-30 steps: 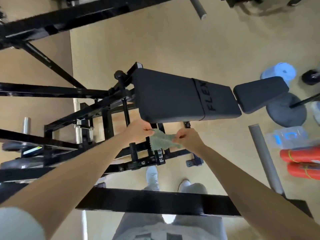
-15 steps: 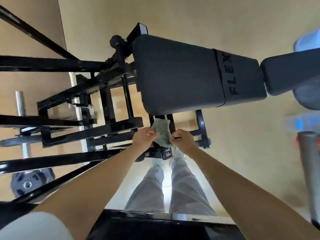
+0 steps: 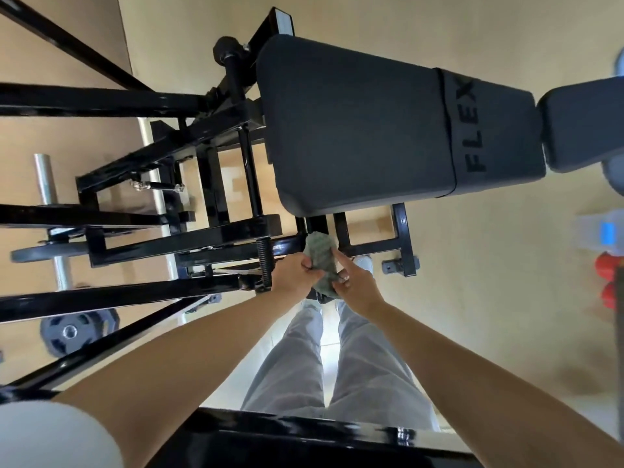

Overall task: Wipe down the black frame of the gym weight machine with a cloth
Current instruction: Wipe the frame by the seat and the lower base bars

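Two hands share one small cloth (image 3: 320, 255), a grey-green, nubby, towel-like piece bunched into a rough upright strip. At its left edge the left hand (image 3: 294, 272) has its fingers curled in and nips the fabric. Against the right side the right hand (image 3: 355, 282) lays its index finger straight up along the cloth, while the thumb and the other fingers pinch the lower part. So the cloth sits between both grips, its top standing clear above the knuckles and its tail hanging just below them.

That top end lies in front of the black frame (image 3: 216, 236), glossy square steel tubing with bright reflections, right where the uprights run under the bench pad (image 3: 354, 123); whether fabric touches metal cannot be told. The pad is matte, dark, slab-shaped with rounded corners, and a band (image 3: 472, 126) across it reads "FLEX" in black letters. A smaller seat pad (image 3: 580, 126) follows at the right.

Beside the left hand stands a coiled rod (image 3: 264, 261). Further left are a silvery bar sleeve (image 3: 44, 179) and a round grey weight plate (image 3: 72, 331) on the tan floor (image 3: 489, 315). Grey trousers (image 3: 290, 366) show below the arms
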